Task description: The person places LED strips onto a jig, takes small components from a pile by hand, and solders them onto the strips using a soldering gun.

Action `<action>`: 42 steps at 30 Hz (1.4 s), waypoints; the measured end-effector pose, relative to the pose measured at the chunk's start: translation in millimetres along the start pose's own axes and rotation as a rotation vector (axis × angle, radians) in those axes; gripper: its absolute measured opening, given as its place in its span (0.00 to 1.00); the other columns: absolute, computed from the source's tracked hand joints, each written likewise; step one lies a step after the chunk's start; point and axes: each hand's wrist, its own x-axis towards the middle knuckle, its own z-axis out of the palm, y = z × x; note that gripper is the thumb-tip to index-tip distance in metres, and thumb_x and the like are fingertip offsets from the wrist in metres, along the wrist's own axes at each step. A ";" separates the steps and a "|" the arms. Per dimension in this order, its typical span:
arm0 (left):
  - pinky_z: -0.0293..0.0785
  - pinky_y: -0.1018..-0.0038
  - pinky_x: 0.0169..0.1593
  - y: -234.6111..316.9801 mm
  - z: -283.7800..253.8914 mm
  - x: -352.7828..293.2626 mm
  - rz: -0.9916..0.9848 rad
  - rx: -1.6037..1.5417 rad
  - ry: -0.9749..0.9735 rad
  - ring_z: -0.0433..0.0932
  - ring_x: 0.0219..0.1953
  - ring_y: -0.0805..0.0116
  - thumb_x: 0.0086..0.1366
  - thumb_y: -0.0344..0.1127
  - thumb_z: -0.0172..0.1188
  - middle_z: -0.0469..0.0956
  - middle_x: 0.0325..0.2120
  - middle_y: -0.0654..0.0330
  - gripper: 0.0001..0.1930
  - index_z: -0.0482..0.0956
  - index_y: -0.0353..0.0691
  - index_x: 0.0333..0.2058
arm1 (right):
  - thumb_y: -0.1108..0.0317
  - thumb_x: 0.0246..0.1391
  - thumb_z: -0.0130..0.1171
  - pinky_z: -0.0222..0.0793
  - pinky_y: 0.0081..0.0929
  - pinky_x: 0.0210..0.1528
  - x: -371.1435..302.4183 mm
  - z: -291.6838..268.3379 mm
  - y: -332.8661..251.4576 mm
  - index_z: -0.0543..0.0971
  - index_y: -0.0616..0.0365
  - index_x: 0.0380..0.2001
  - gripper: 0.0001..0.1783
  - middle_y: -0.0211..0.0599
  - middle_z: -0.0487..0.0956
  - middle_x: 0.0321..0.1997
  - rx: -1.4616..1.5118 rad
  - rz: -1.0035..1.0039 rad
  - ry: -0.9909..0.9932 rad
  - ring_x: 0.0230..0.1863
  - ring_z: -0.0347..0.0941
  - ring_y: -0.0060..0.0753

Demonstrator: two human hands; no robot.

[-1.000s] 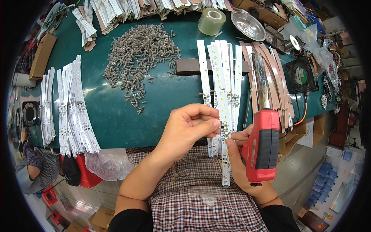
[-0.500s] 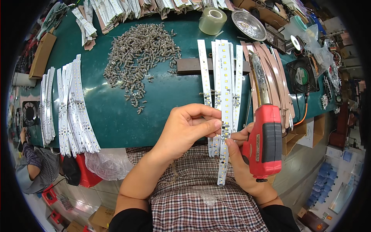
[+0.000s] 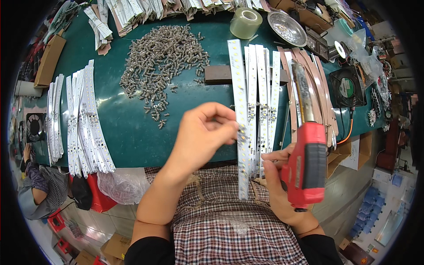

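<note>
My left hand [image 3: 205,137] pinches a white LED strip board [image 3: 239,88] at its lower middle, holding it upright, its lower end over my lap. In my right hand [image 3: 282,190] is a red and black soldering gun [image 3: 309,161], its long metal barrel pointing away from me. The thumb and forefinger of that hand are free of the board and stretch toward the strips. Several more LED strip boards [image 3: 263,88] lie side by side just right of the held one, across a dark bar [image 3: 216,75].
A heap of small metal-ended components [image 3: 163,62] covers the table's middle. Finished-looking strip stacks [image 3: 84,119] lie at left. At the back are a tape roll [image 3: 246,23] and a metal dish [image 3: 287,28]. Pinkish strips [image 3: 324,92] and a black fan [image 3: 348,86] are at right.
My left hand has moved left with the LED strip board, away from the other strips. My right hand has let go of the board and shifted slightly right with the soldering gun.
</note>
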 end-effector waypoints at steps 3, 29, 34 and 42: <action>0.78 0.82 0.33 2.6 -17.9 10.9 0.064 0.191 0.116 0.80 0.28 0.77 0.61 0.26 0.62 0.81 0.28 0.59 0.07 0.79 0.31 0.37 | 0.79 0.53 0.64 0.67 0.18 0.28 -2.0 -20.9 -7.8 0.72 0.61 0.42 0.15 0.30 0.77 0.29 -0.277 -0.136 -0.222 0.27 0.72 0.18; 0.67 0.80 0.27 -6.6 -25.2 13.5 0.431 0.878 0.287 0.70 0.20 0.78 0.56 0.24 0.62 0.79 0.31 0.65 0.10 0.84 0.42 0.37 | 0.75 0.51 0.65 0.70 0.34 0.38 -16.0 -26.1 21.6 0.77 0.63 0.42 0.14 0.43 0.75 0.37 -0.185 0.138 -0.414 0.36 0.74 0.42; 0.72 0.72 0.29 -6.9 -25.0 14.5 0.436 0.897 0.307 0.75 0.21 0.70 0.57 0.30 0.61 0.77 0.29 0.63 0.08 0.84 0.45 0.36 | 0.75 0.51 0.65 0.71 0.33 0.37 -11.4 -20.4 19.6 0.78 0.63 0.42 0.14 0.42 0.77 0.36 -0.205 0.111 -0.437 0.36 0.75 0.40; 0.67 0.79 0.27 -9.5 -24.5 14.8 0.465 0.887 0.330 0.70 0.21 0.77 0.56 0.26 0.62 0.77 0.28 0.65 0.09 0.85 0.43 0.36 | 0.74 0.53 0.65 0.71 0.33 0.35 -14.4 -19.3 23.6 0.77 0.64 0.42 0.13 0.41 0.77 0.35 -0.161 0.174 -0.442 0.34 0.75 0.38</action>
